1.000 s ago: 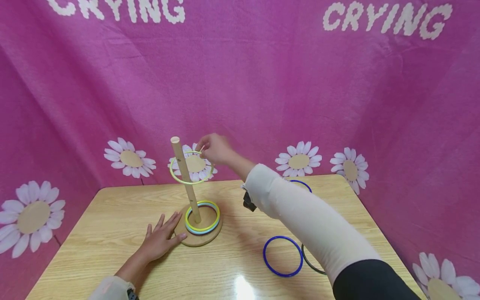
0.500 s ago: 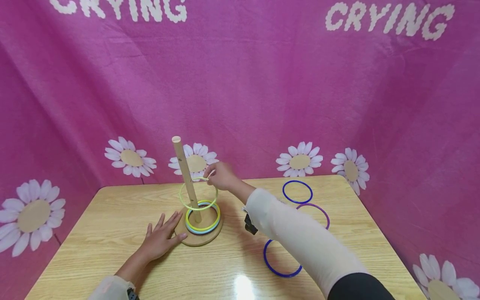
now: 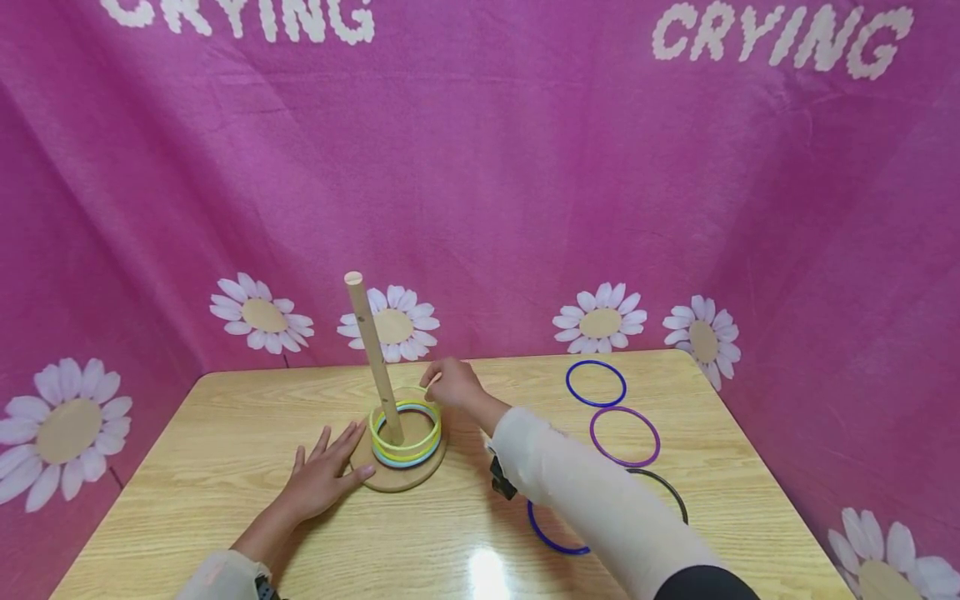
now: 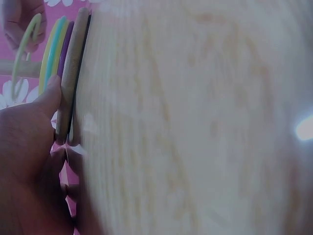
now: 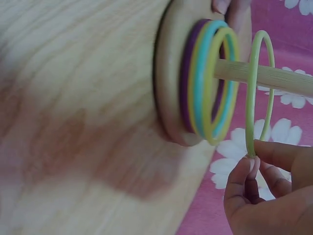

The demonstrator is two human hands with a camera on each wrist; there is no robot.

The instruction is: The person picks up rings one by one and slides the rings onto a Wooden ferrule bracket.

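Note:
A wooden peg [image 3: 372, 342] rises from a round wooden base [image 3: 397, 481] on the table's left side. My right hand [image 3: 456, 387] pinches a pale yellow-green ring [image 5: 252, 88] between thumb and fingertips at its far right edge. That ring encircles the peg, and the right wrist view shows a gap between it and the stack below. Stacked on the base are several rings, among them a yellow ring [image 5: 212, 93] on top, a turquoise ring [image 5: 199, 83] and a purple ring [image 5: 186, 83] lowest. My left hand [image 3: 318, 483], fingers spread, rests against the base's left edge.
To the right lie a blue ring [image 3: 596, 362], a purple ring [image 3: 659, 442], a black ring [image 3: 670, 486] and another blue ring [image 3: 551, 544]; my right sleeve partly covers the last two. A pink flowered cloth [image 3: 480, 167] hangs behind the wooden table [image 3: 465, 525].
My right hand has lowered the yellow-green ring along the peg, from near its upper part to close above the stack. The left hand stays at the base.

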